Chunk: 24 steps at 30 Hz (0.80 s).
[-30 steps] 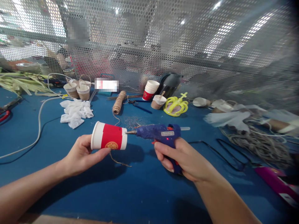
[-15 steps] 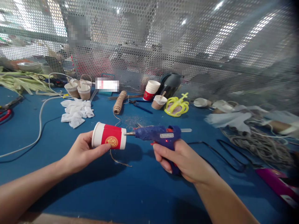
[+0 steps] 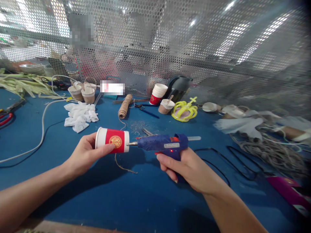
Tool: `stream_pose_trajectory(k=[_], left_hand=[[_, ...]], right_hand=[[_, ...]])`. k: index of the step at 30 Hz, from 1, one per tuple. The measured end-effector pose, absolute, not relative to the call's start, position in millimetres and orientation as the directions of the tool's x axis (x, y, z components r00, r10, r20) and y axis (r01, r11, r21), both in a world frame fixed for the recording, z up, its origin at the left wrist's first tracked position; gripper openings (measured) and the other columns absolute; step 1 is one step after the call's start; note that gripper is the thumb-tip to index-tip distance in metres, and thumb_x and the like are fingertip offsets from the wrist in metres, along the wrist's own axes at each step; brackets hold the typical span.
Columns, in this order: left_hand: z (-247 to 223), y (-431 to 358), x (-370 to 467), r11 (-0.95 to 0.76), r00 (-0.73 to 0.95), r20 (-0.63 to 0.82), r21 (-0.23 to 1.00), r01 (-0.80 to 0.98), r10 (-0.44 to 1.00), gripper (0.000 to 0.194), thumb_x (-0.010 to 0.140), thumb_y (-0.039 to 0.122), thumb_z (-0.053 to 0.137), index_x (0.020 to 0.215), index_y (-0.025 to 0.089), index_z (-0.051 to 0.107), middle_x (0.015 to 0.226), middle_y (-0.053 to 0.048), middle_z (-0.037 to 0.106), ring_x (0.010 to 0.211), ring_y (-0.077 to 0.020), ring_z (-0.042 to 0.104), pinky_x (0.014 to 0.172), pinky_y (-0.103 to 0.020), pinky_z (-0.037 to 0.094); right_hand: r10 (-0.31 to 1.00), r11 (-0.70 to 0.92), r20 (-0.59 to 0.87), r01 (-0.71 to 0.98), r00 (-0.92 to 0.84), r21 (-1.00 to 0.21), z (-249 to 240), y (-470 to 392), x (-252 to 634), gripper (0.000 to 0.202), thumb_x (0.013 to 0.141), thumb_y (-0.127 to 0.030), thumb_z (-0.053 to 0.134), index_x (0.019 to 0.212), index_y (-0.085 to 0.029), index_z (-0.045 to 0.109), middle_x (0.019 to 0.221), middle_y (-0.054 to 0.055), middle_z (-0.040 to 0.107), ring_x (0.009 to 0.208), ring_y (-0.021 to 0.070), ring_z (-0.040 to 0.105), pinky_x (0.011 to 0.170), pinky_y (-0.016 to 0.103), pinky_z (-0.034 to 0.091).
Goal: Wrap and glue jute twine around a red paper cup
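On its side in my left hand [image 3: 85,153] lies a white paper cup [image 3: 100,138] with a red band and a gold emblem; my thumb presses on the emblem. My right hand [image 3: 181,165] is wrapped round the handle of a blue hot glue gun [image 3: 155,142], its small red light lit. The metal nozzle points left at the cup's base end, touching or very near it. A clear glue stick [image 3: 194,138] sticks out of the gun's back. Behind the cup a roll of twine [image 3: 125,106] trails a loose strand that comes out below the cup.
Toward the back stand stacked paper cups [image 3: 158,92], a dark kettle [image 3: 179,87], a twine-wrapped cup [image 3: 166,106] and a yellow crown-shaped piece [image 3: 184,110]. White lace [image 3: 80,115] lies left. Black cable [image 3: 243,161] and grey cord [image 3: 269,149] spread right. A perforated metal screen [image 3: 136,42] closes the back.
The glue gun's nozzle has shifted slightly left and down along the cup's base end. The cup has turned a little in my left hand, showing more of the gold emblem.
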<state>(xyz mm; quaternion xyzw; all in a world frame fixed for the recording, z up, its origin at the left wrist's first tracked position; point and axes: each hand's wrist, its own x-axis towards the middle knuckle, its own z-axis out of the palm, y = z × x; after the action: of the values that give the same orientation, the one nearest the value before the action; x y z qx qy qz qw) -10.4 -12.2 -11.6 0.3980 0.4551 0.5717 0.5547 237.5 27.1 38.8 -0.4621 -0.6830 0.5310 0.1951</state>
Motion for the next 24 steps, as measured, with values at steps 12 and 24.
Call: stream_pose_trajectory(k=[12, 24], left_hand=[[-9.3, -13.5, -10.8, -0.037, -0.061, 0.027, 0.986, -0.165, 0.998, 0.020, 0.064, 0.021, 0.073, 0.083, 0.019, 0.069, 0.079, 0.000, 0.073, 0.065, -0.0098, 0.064, 0.063, -0.015, 0.052], [-3.3, -18.6, -7.3, -0.108, -0.064, 0.111, 0.993, 0.048, 0.992, 0.019, 0.064, 0.021, 0.071, 0.082, 0.016, 0.070, 0.075, -0.003, 0.073, 0.061, -0.0146, 0.064, 0.059, -0.021, 0.053]], right_hand=[[0.839, -0.006, -0.247, 0.445, -0.485, -0.896, 40.9, 25.6, 237.5, 0.031, 0.073, -0.045, 0.058, 0.063, -0.017, 0.050, 0.047, -0.005, 0.048, 0.037, 0.0042, 0.040, 0.037, 0.019, 0.035], [0.842, -0.029, -0.215, 0.356, -0.496, -0.934, 37.2, 29.2, 239.2, 0.034, 0.075, -0.045, 0.057, 0.059, -0.016, 0.050, 0.039, -0.006, 0.043, 0.035, 0.0040, 0.038, 0.036, 0.018, 0.030]])
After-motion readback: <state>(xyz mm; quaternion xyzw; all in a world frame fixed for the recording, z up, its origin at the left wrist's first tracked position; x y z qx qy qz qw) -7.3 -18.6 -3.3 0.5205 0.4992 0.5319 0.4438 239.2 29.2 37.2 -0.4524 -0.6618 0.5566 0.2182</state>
